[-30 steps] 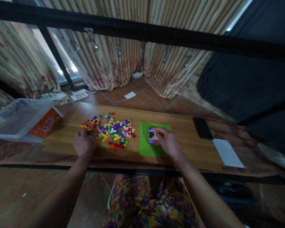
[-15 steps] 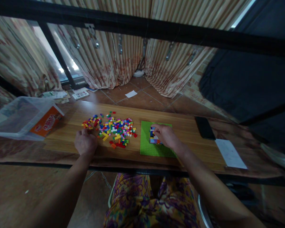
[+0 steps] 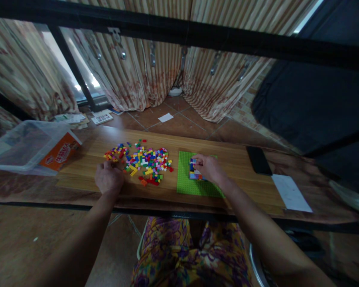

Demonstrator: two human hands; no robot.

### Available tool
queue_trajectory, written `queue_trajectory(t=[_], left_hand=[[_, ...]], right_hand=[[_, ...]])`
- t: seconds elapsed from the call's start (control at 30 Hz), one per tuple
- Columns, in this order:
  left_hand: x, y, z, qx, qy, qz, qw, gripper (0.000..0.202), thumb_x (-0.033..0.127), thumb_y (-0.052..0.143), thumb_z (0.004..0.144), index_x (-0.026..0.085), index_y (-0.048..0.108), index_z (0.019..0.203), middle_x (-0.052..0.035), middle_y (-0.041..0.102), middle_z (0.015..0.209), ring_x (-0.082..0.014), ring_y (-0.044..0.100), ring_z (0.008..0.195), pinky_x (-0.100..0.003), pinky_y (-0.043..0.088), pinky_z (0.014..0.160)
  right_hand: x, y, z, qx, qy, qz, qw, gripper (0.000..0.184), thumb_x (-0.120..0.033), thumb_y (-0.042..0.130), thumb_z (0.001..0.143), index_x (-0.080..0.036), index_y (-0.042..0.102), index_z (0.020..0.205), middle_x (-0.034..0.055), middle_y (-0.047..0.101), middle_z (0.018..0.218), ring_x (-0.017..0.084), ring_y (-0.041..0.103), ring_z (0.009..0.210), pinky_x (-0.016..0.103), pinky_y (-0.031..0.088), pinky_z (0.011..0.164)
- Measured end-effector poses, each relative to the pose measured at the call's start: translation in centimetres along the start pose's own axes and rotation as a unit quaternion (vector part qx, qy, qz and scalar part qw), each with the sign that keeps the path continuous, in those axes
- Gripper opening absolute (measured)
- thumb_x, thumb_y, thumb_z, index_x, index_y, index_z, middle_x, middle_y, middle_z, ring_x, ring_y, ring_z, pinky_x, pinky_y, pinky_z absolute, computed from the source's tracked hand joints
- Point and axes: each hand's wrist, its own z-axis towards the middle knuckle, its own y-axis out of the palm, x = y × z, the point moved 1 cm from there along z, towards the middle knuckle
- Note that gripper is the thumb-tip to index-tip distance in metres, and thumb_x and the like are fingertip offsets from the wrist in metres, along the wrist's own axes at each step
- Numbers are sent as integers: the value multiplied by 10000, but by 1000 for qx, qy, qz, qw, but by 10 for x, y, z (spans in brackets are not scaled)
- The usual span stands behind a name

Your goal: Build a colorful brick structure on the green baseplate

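Note:
My right hand [image 3: 209, 167] is over a green baseplate [image 3: 184, 187], its fingers pinched at the top of a small build of coloured bricks [image 3: 195, 175]. Whatever sits between those fingertips is too small to make out. My left hand [image 3: 108, 177] rests on the wooden board with its fingers curled, at the near edge of a small cluster of orange, yellow and blue bricks [image 3: 116, 152]. What it holds, if anything, is hidden. Between the hands spreads a bigger pile of loose mixed bricks [image 3: 148, 159].
A clear plastic box [image 3: 26, 139] with an orange label stands at the left end. To the right lie a black phone [image 3: 259, 160] and a white sheet of paper [image 3: 290, 193]. A dark metal bar [image 3: 179, 30] crosses above the table's far side.
Both hands stay almost where they were, the right one still pinching at the brick build. The whole view has shifted very slightly.

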Motion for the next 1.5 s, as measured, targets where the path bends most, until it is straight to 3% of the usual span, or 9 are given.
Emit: queue_trajectory(t=[0.17, 0.3, 0.57, 0.83, 1.03, 1.23, 1.5], left_hand=[[1, 0, 0, -3, -4, 2, 1000, 324, 197, 462, 833, 142, 655, 1088, -159, 600, 1070, -295, 577, 993, -383, 456, 828], [-1, 2, 0, -1, -5, 9, 1000, 331, 197, 453, 834, 148, 658, 1090, -160, 598, 1063, -293, 576, 975, -384, 455, 818], [-2, 2, 0, 1, 3, 8, 1000, 324, 197, 444, 852, 149, 660, 1090, -160, 603, 1066, -285, 574, 967, -380, 440, 823], [-3, 5, 0, 0, 4, 15, 1000, 334, 192, 448, 855, 152, 663, 1107, -154, 606, 1073, -273, 578, 975, -357, 435, 811], [-5, 8, 1, 7, 5, 21, 1000, 324, 194, 446, 855, 146, 671, 1082, -150, 607, 1036, -269, 582, 953, -358, 440, 807], [-3, 6, 0, 2, 1, 15, 1000, 327, 190, 448, 854, 154, 672, 1089, -148, 608, 1051, -272, 575, 966, -362, 437, 810], [-4, 6, 1, -2, 0, 17, 1000, 340, 183, 449, 856, 147, 676, 1107, -154, 611, 1068, -273, 581, 959, -360, 438, 800]], right_hand=[[-10, -6, 5, -20, 13, -48, 999, 261, -91, 667, 748, -218, 738, 965, -9, 733, 749, 140, 652, 690, 237, 456, 703], [-15, -5, 5, -20, 13, -98, 995, 241, -106, 634, 790, -225, 747, 967, 14, 755, 826, 160, 677, 759, 245, 465, 732], [-27, 2, -7, 14, -38, -170, 985, 270, -99, 522, 853, -196, 719, 1010, 73, 735, 912, 203, 659, 840, 280, 449, 776], [-73, 36, 13, -11, -108, -122, 987, 286, -68, 457, 872, -182, 713, 934, 74, 705, 932, 191, 623, 911, 265, 415, 859], [-73, 60, 35, -49, -95, -127, 986, 316, -55, 492, 825, -162, 709, 1030, 94, 697, 1006, 202, 612, 991, 261, 395, 905], [-72, 66, 40, -60, -84, -132, 986, 377, -22, 472, 794, -151, 711, 1055, 112, 683, 1017, 208, 602, 997, 271, 396, 909], [-70, 72, 39, -48, -81, -122, 988, 311, -53, 481, 826, -162, 710, 1006, 102, 670, 1010, 199, 604, 969, 261, 412, 890]])
